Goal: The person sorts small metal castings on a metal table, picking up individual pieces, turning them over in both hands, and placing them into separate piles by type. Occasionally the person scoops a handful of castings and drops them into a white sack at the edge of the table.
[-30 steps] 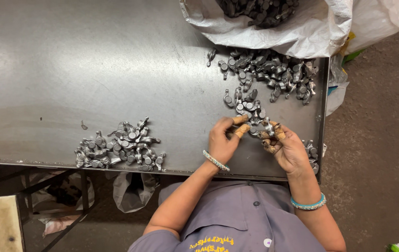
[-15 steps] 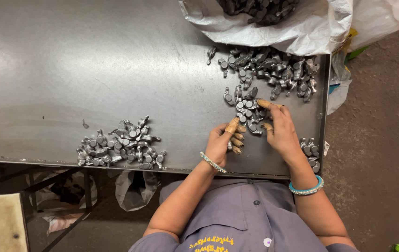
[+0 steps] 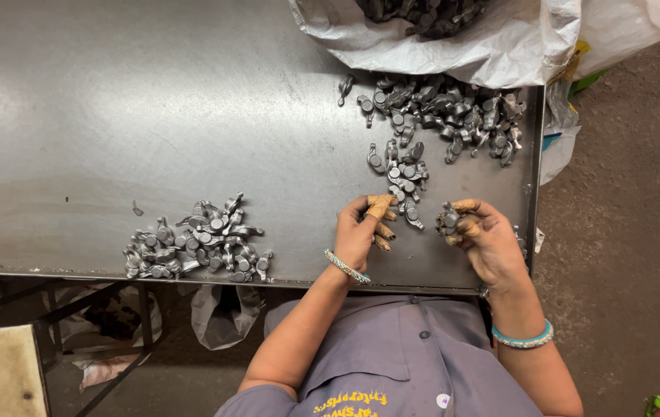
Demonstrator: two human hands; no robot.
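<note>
left hand (image 3: 361, 232): curled, seemingly empty, beside metal parts (image 3: 403, 174) | right hand (image 3: 484, 239): clutching several parts

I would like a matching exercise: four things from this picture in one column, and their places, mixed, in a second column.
Things:
1. white sack
2. small pile of metal parts
3. right hand
4. beaded bracelet

Places:
A. near the table's front edge, left side
B. on the left wrist
C. at the table's far right corner
D. closed around a few metal parts

Pairs: 1-C, 2-A, 3-D, 4-B
</note>
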